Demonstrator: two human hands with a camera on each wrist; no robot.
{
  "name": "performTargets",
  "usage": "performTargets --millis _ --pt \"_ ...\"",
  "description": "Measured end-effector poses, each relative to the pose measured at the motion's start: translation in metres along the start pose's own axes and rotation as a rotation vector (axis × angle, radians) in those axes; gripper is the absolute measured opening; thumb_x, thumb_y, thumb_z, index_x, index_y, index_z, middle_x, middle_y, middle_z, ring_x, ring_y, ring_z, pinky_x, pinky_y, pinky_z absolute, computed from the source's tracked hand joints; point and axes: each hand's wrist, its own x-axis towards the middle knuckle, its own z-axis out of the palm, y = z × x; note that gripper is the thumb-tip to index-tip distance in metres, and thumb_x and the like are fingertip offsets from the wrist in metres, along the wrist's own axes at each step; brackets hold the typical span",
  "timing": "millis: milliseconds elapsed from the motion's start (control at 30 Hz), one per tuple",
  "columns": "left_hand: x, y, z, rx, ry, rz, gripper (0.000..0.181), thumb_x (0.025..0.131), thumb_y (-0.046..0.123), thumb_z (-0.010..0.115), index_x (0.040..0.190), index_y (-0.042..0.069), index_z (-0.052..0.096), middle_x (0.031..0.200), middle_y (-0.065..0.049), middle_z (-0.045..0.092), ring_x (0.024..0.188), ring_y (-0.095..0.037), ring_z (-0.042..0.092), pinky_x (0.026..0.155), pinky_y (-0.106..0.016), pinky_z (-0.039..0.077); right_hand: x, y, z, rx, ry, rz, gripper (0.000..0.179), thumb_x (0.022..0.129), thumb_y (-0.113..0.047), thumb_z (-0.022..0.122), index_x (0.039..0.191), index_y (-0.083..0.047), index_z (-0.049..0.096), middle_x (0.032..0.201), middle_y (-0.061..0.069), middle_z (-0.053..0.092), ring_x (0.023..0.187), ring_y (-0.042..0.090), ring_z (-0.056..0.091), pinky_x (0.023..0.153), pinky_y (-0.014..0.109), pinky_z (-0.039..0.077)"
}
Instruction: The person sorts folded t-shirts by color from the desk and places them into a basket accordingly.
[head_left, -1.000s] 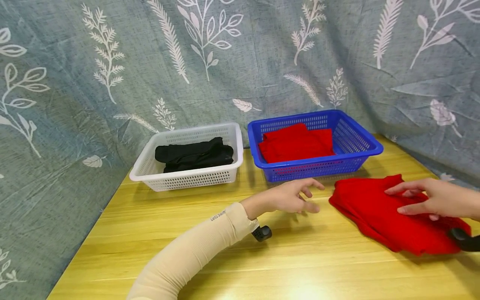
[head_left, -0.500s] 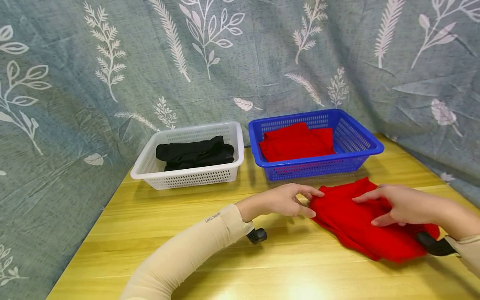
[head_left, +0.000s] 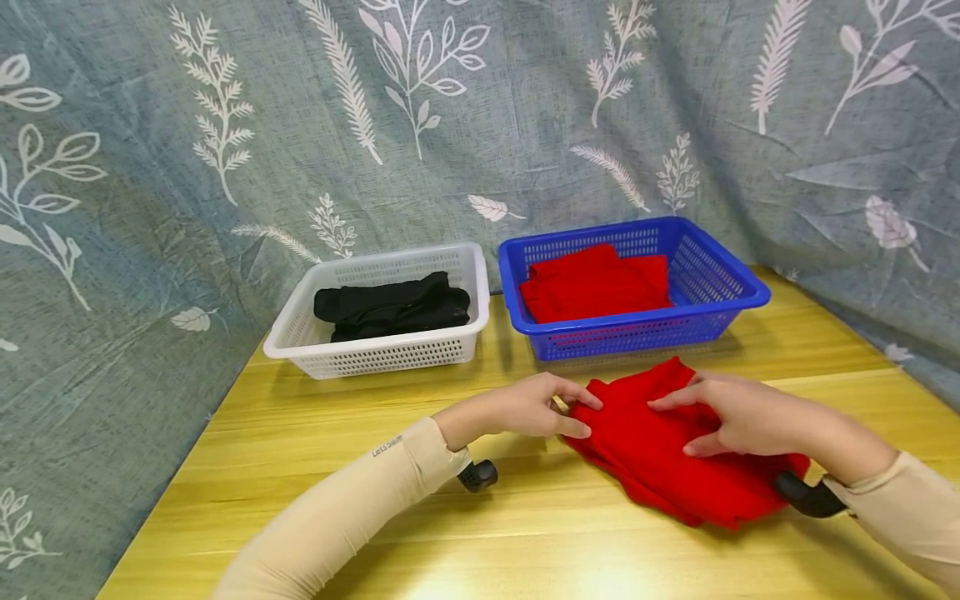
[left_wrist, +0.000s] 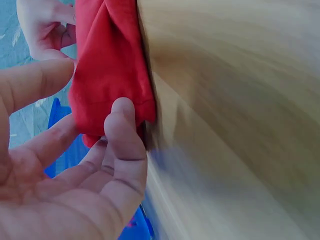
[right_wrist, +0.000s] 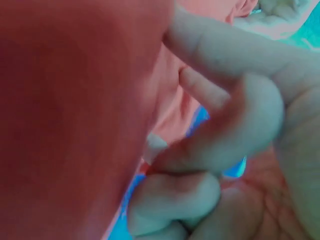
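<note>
A loosely folded red garment (head_left: 633, 437) lies on the wooden table, in front of the blue basket; its exact kind cannot be told. My left hand (head_left: 525, 407) holds its left end, and in the left wrist view curled fingers (left_wrist: 125, 150) lie round that end. On the garment's right part my right hand (head_left: 761, 417) grips the cloth, with thumb and index finger showing on top. Close up, the red cloth (right_wrist: 75, 115) fills the left of the right wrist view beside bent fingers (right_wrist: 220, 135). The underside of the garment is hidden.
Behind the garment stands a blue basket (head_left: 720, 315) with folded red cloth (head_left: 600, 287) inside. To its left, a white basket (head_left: 375, 357) holds black folded cloth (head_left: 390, 308). A patterned curtain (head_left: 450, 167) hangs behind the table (head_left: 300, 450).
The red garment has slid left across the table along with my right hand. My left hand, apart from it at first, has met its left end and moved left with it.
</note>
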Motion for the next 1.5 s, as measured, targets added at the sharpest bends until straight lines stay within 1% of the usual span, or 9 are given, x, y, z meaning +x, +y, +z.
performTargets --millis 167,333,433,567,800,933,1033,1167,1500 --pt "-0.017 -0.016 -0.006 -0.019 0.026 -0.008 0.037 0.100 0.023 0.078 0.137 0.021 0.074 0.135 -0.002 0.068 0.121 -0.015 0.062 0.100 -0.026 0.052 0.012 -0.022 0.008 0.029 0.007 0.014 0.062 0.085 -0.031 0.092 0.142 -0.018 0.072 0.139 0.027 0.068 0.130 0.058 0.059 0.103 0.071 0.051" --pt "-0.036 -0.032 -0.013 -0.051 0.048 -0.032 0.035 0.101 0.019 0.076 0.136 0.018 0.074 0.144 -0.005 0.065 0.127 -0.017 0.062 0.108 -0.031 0.050 0.016 -0.042 0.015 0.107 0.008 -0.010 0.059 0.089 -0.037 0.088 0.142 -0.019 0.072 0.140 0.019 0.069 0.130 0.047 0.063 0.104 0.063 0.054" --pt "-0.046 -0.038 -0.020 -0.006 0.083 -0.041 0.035 0.101 0.017 0.075 0.136 0.017 0.074 0.145 -0.007 0.064 0.103 -0.013 0.067 0.093 -0.026 0.051 0.015 -0.049 0.016 0.269 -0.033 -0.025 0.059 0.093 -0.039 0.085 0.146 -0.019 0.069 0.134 0.010 0.071 0.088 0.026 0.072 0.080 0.043 0.062" --pt "-0.055 -0.044 -0.028 0.115 0.172 -0.032 0.035 0.100 0.017 0.076 0.135 0.017 0.075 0.132 -0.006 0.070 0.076 -0.008 0.056 0.077 -0.024 0.044 0.011 -0.049 0.014 0.538 -0.094 -0.014 0.056 0.100 -0.033 0.078 0.150 -0.013 0.064 0.138 0.016 0.068 0.049 0.014 0.050 0.051 0.030 0.051" --pt "-0.080 -0.045 -0.039 0.125 0.281 -0.027 0.043 0.098 0.018 0.077 0.140 0.015 0.069 0.122 -0.017 0.064 0.092 -0.015 0.072 0.082 -0.028 0.055 -0.006 -0.028 0.007 0.606 -0.022 0.025 0.051 0.106 -0.024 0.070 0.150 -0.002 0.059 0.137 0.024 0.065 0.059 0.015 0.060 0.057 0.031 0.056" --pt "-0.089 -0.046 -0.044 0.109 0.281 0.032 0.047 0.099 0.018 0.077 0.144 0.013 0.066 0.128 -0.020 0.064 0.095 -0.016 0.072 0.081 -0.027 0.058 -0.022 -0.020 0.009 0.622 -0.038 -0.014 0.039 0.109 -0.020 0.066 0.144 -0.004 0.061 0.116 0.016 0.070 0.056 0.013 0.059 0.053 0.032 0.055" --pt "-0.089 -0.048 -0.044 0.138 0.265 0.112 0.048 0.100 0.015 0.075 0.147 0.013 0.064 0.140 -0.018 0.062 0.102 -0.020 0.074 0.089 -0.031 0.060 -0.031 -0.022 0.016 0.690 -0.131 -0.092 0.033 0.110 -0.015 0.062 0.141 -0.004 0.063 0.098 0.007 0.070 0.052 0.013 0.057 0.050 0.032 0.054" --pt "-0.086 -0.047 -0.039 0.201 0.205 0.190 0.049 0.102 0.013 0.073 0.150 0.013 0.063 0.150 -0.012 0.060 0.107 -0.022 0.071 0.097 -0.035 0.059 -0.032 -0.031 0.027 0.778 -0.264 -0.130 0.035 0.111 -0.014 0.060 0.144 -0.003 0.063 0.097 0.004 0.073 0.051 0.012 0.058 0.051 0.031 0.056" --pt "-0.093 -0.046 -0.029 0.217 0.100 0.090 0.043 0.102 0.019 0.074 0.143 0.012 0.067 0.136 -0.009 0.070 0.086 -0.009 0.065 0.084 -0.025 0.056 -0.020 -0.042 0.026 0.692 -0.249 -0.079 0.046 0.108 -0.019 0.066 0.147 0.003 0.060 0.100 0.006 0.070 0.056 0.016 0.068 0.055 0.029 0.055"
